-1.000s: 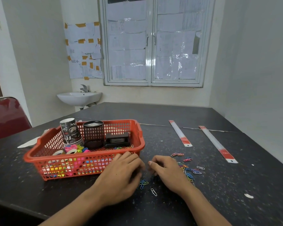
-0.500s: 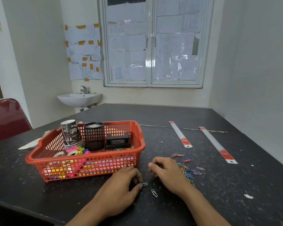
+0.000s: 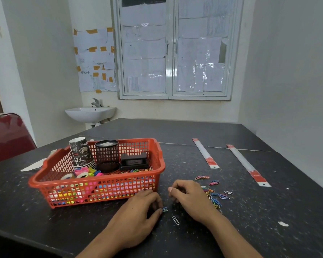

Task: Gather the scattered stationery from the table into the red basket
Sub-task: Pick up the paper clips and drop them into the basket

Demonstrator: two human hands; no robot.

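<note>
The red basket [image 3: 162, 161] stands on the left of the dark table and holds paper cups [image 3: 80, 153], a black mesh pen pot [image 3: 107, 155], a black box-like item [image 3: 133, 161], tape rolls [image 3: 82, 174] and some clips. My left hand [image 3: 136, 216] lies just in front of the basket and its fingertips pinch a few blue paper clips [image 3: 165, 209]. Beside it, my right hand [image 3: 191, 199] rests with fingers curled under; nothing shows inside it. Coloured paper clips [image 3: 215, 196] lie scattered to its right, and a white clip [image 3: 175, 220] lies between my hands.
Two long white rulers with red ends [image 3: 205, 154] [image 3: 247, 165] lie on the right half of the table. A white scrap [image 3: 283, 223] sits near the right front. A red chair [image 3: 7, 136] stands at the left; a sink [image 3: 90, 113] is behind.
My left hand drew back from the basket's front wall toward me and now pinches the blue clips. My right hand stayed almost where it was.
</note>
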